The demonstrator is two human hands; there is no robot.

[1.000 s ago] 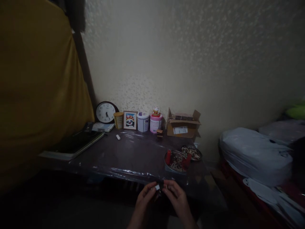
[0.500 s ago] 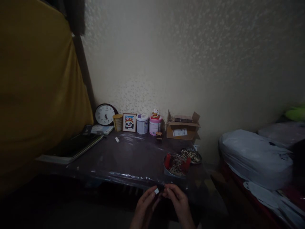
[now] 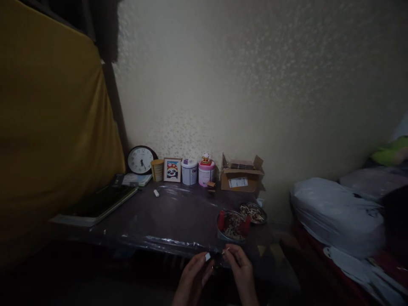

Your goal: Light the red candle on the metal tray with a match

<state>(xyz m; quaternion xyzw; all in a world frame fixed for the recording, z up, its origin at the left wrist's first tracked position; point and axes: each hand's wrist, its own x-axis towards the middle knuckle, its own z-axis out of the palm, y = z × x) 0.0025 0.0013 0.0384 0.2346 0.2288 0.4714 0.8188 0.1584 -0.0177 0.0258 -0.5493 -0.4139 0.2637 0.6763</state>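
Low in the head view, in front of the table edge, my left hand [image 3: 191, 277] pinches a small object with a white face [image 3: 208, 256]; its kind is too dark to make out. Across a narrow gap, my right hand [image 3: 239, 268] is closed on a thin pale stick [image 3: 225, 251], held between thumb and fingertips. Just beyond the hands stands a round metal tin [image 3: 219, 236] with small bits and red pieces in it. Behind it lies a round dish [image 3: 264, 218] of short pale sticks.
Along the wall stand a clock [image 3: 140, 160], yellow cup [image 3: 157, 171], framed panda picture [image 3: 172, 170], white tub [image 3: 189, 172], pink-lidded tub [image 3: 206, 175] and open cardboard box [image 3: 251, 184]. A large book [image 3: 102, 204] lies left, a white bag [image 3: 338, 212] right.
My hands have drawn slightly apart, and the pale stick now shows in my right fingers. The view has tilted up a little, so the table items sit lower.
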